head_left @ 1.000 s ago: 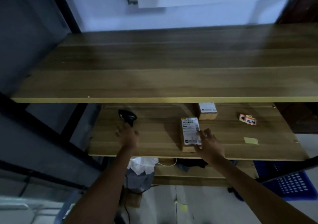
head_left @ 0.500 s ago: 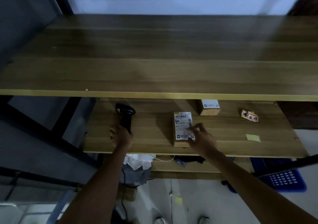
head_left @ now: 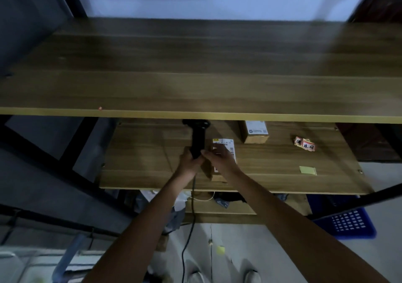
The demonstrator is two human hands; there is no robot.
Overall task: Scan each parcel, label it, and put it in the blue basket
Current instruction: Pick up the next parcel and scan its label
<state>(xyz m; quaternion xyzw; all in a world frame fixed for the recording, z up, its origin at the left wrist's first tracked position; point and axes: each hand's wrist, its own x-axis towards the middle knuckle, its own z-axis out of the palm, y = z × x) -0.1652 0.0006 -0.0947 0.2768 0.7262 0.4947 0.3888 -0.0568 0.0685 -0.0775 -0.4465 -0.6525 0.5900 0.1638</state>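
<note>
My left hand (head_left: 188,163) grips the handle of a black barcode scanner (head_left: 197,140), held upright above the lower wooden shelf (head_left: 152,148), its head partly hidden under the upper shelf's edge. My right hand (head_left: 219,159) reaches across with its fingertips at the scanner handle, above a flat cardboard parcel (head_left: 226,146) with a white shipping label. A second small box parcel (head_left: 255,131) with a white label stands further back. A strip of red-and-white label stickers (head_left: 305,144) lies to the right. The blue basket (head_left: 348,225) sits on the floor at the lower right.
A wide upper wooden shelf (head_left: 195,76) overhangs the lower one. A yellow sticky note (head_left: 307,170) lies near the lower shelf's front right. The scanner cable (head_left: 188,228) hangs down to the floor. Bags and clutter sit under the shelf, black frame bars at left.
My left hand lifted the scanner off the shelf and carried it right toward the parcel. My right hand left the parcel's label and moved left to meet the scanner handle.
</note>
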